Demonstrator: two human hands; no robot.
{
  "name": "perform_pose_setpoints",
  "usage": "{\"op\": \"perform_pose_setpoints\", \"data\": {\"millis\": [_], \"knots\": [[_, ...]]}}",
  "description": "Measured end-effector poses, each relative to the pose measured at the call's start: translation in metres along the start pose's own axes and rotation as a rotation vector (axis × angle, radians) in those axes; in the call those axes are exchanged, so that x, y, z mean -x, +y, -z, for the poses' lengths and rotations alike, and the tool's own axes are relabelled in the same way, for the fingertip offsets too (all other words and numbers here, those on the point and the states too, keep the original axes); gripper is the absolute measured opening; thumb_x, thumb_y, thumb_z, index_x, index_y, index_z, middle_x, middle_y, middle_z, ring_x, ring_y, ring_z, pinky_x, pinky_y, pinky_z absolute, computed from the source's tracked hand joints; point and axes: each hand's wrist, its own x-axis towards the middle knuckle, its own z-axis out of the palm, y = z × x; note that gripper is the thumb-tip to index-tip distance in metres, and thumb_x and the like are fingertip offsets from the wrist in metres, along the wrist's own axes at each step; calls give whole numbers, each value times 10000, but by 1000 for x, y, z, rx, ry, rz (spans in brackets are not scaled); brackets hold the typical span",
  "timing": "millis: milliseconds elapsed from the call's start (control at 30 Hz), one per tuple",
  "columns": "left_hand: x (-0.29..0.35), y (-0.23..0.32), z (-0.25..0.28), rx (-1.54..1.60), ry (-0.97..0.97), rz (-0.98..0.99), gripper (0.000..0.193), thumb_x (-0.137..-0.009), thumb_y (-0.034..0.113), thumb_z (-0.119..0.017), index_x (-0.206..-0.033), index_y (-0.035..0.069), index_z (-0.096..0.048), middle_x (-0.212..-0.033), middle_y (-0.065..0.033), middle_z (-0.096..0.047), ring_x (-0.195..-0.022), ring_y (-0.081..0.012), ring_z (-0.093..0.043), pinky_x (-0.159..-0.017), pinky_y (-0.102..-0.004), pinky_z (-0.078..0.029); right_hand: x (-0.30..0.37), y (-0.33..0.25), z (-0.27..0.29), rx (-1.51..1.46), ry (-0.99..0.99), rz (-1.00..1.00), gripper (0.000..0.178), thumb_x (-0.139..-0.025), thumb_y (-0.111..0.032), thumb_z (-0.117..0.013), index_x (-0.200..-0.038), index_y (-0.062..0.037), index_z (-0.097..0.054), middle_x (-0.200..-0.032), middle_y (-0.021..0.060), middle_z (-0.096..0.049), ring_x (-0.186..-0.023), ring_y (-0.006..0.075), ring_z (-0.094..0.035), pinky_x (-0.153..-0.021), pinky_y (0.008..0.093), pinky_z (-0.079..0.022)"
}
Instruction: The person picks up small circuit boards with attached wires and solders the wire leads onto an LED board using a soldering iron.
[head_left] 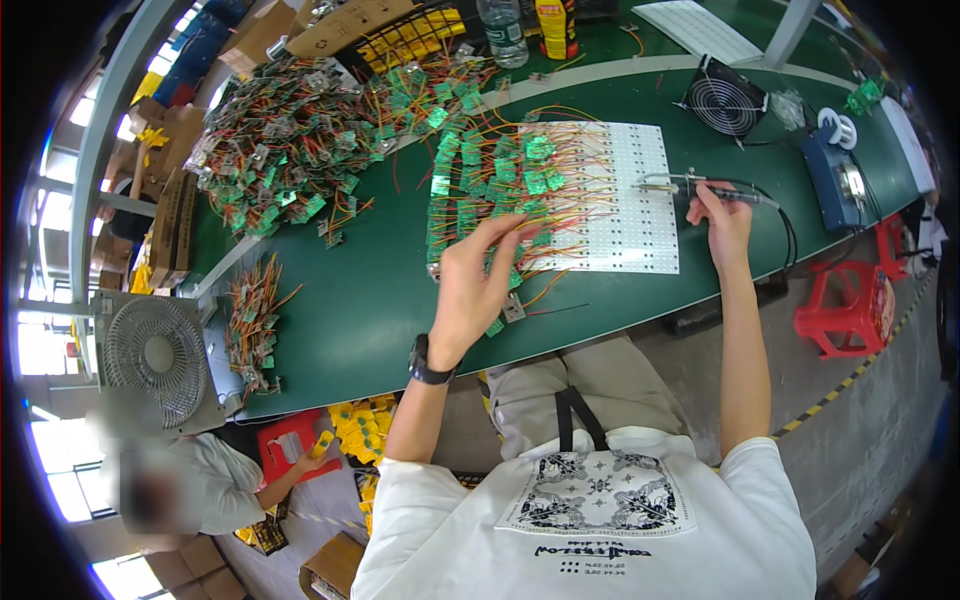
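Observation:
In my right hand (722, 222) is a soldering iron (690, 187) with a thin metal tube alongside; its tip points left over a white perforated panel (640, 240). Rows of small green circuit boards (470, 175) lie along the panel's left side, their red and yellow wires (575, 180) reaching across it. My left hand (478, 280) is over the near end of these rows, thumb and fingers drawn together by the wires. What lies between its fingertips is too small to make out. Beside that hand, a loose board (513, 307) with wires sits near the table's front edge.
A large heap of wired boards (290, 140) covers the back left, with a smaller pile (255, 320) nearer. A small black fan (725, 105) and a blue soldering station (835, 180) with a solder spool (838, 128) stand right. Another person (225, 480) sits lower left.

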Motion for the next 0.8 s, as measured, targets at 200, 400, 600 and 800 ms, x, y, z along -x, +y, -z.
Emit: {"op": "perform_pose_setpoints", "data": {"millis": [200,400,600,800], "knots": [[-34,4,-44,-144,-267,-153,129,-908,41,-558,-993,-38,-612,-804,-152,-662,-689,-246,-666,-637,-314,-505,5,-11,-1,0,-19,-152,200,-859,-83,-671,-1002,44,-610,-775,100,-642,-626,151,-619,-576,237,-472],[-36,-33,-73,-423,-305,-300,98,-838,116,-646,-864,26,-671,-765,-116,-652,-621,-292,-619,-541,-363,-474,10,-8,-2,47,-70,-13,194,-853,-40,-667,-1014,53,-612,-773,103,-638,-613,152,-613,-568,240,-471],[-34,-52,-81,-445,-203,-300,82,-800,119,-682,-824,40,-685,-731,-86,-643,-596,-274,-615,-523,-343,-473,14,-6,-4,120,-105,-42,186,-848,-30,-667,-1001,61,-616,-747,110,-637,-603,156,-613,-552,252,-473],[-36,-58,-81,-390,-174,-267,69,-784,90,-690,-825,35,-682,-704,-73,-631,-604,-244,-618,-531,-331,-473,14,-5,-3,132,-123,-30,189,-847,-23,-663,-1001,71,-609,-742,114,-637,-598,162,-616,-555,257,-476]]}}
